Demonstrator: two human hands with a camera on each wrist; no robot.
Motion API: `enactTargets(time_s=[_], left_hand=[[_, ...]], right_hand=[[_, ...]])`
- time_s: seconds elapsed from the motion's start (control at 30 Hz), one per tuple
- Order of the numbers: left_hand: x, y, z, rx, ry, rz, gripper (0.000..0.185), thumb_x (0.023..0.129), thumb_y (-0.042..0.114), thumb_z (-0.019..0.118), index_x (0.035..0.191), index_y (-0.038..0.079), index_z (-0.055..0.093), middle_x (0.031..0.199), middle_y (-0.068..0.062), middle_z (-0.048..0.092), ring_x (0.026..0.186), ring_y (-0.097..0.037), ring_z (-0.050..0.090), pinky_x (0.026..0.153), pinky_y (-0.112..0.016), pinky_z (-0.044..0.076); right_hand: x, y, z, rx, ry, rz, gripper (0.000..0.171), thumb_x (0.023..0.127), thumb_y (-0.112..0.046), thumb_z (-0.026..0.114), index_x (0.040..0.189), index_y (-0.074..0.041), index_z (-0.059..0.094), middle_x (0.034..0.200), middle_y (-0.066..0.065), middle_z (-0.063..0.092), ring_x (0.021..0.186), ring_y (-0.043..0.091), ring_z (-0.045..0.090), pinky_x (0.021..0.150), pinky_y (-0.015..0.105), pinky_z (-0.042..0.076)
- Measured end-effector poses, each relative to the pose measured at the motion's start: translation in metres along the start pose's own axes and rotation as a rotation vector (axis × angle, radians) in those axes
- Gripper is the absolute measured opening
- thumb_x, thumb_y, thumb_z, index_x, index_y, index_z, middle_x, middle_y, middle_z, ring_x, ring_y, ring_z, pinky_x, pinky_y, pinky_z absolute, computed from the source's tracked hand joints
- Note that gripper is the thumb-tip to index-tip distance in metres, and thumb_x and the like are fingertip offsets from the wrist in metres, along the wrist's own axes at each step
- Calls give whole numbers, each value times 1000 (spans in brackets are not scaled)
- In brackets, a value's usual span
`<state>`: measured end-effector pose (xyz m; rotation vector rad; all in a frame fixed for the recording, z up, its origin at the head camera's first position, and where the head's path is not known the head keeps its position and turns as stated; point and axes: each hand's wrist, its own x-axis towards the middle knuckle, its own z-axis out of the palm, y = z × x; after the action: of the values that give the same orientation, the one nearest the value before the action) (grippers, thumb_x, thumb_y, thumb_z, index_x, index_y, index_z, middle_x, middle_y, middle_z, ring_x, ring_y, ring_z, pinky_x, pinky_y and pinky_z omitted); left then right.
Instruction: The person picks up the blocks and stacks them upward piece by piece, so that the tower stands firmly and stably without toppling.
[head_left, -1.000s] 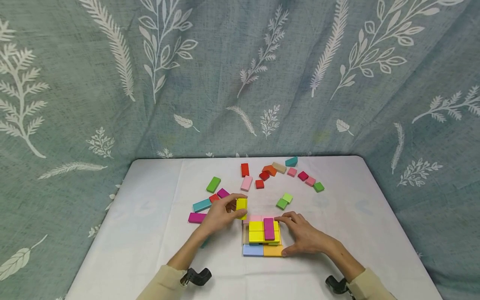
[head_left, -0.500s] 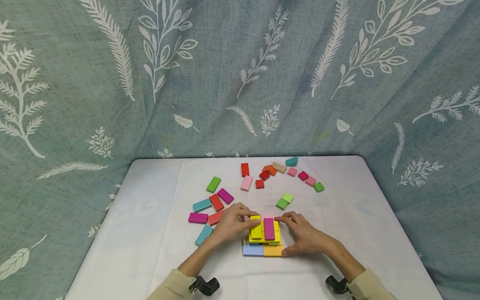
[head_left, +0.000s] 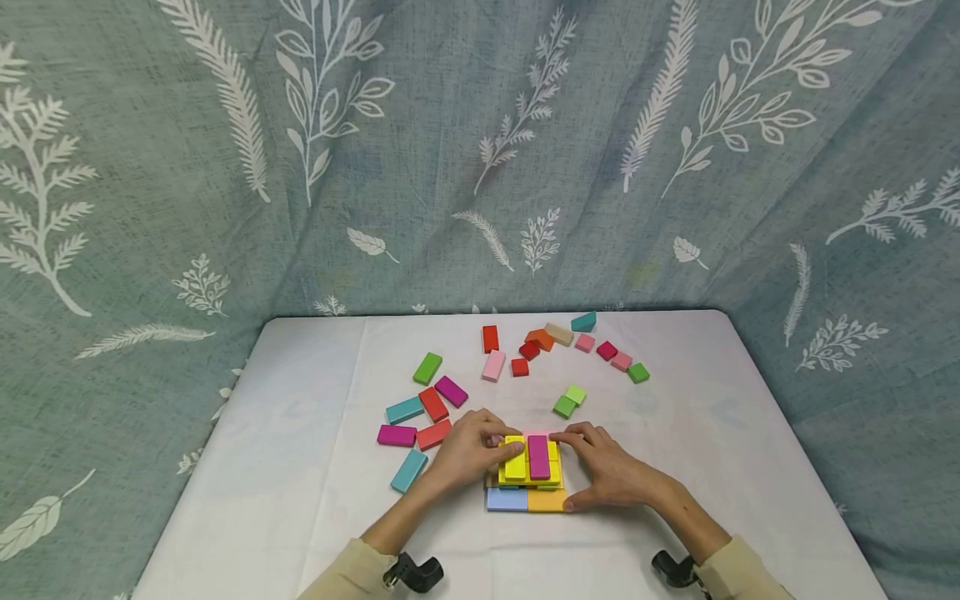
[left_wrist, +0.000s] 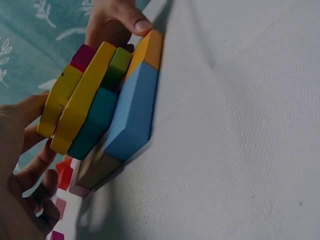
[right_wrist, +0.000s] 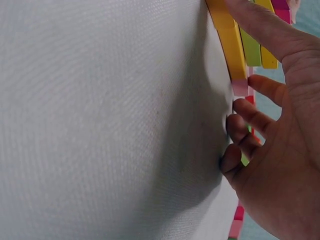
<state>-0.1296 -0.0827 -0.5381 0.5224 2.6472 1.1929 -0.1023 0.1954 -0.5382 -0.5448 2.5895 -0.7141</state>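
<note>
Both hands met at a low stack of coloured blocks (head_left: 525,498) near the front edge of the white-covered surface (head_left: 712,467). The left hand (head_left: 467,454) rested against the stack's left side, its fingers curled onto the yellow block (head_left: 514,457) lying on the top layer. That yellow block lay just beside a magenta block (head_left: 537,457), both lengthwise on a yellow layer. The right hand (head_left: 609,471) cupped the stack's right side, fingertips touching the far top edge and thumb pressed against the orange base block (head_left: 546,501). A blue base block (head_left: 507,499) lay touching the orange one. Loose blocks (head_left: 557,346) were scattered behind and to the left of the stack.
</note>
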Motion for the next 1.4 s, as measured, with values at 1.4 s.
enactTargets(time_s=[1.4], left_hand=[[18,-17,-45,84,107,32,35,93,40,71,125,24,72,116,4,66,105,-20,57,88,-38,49]], right_hand=[[1,0,2,-2,6,1,99,64,-56,90,149,-33,44,142,2,41,129,28,39,104,57,45]])
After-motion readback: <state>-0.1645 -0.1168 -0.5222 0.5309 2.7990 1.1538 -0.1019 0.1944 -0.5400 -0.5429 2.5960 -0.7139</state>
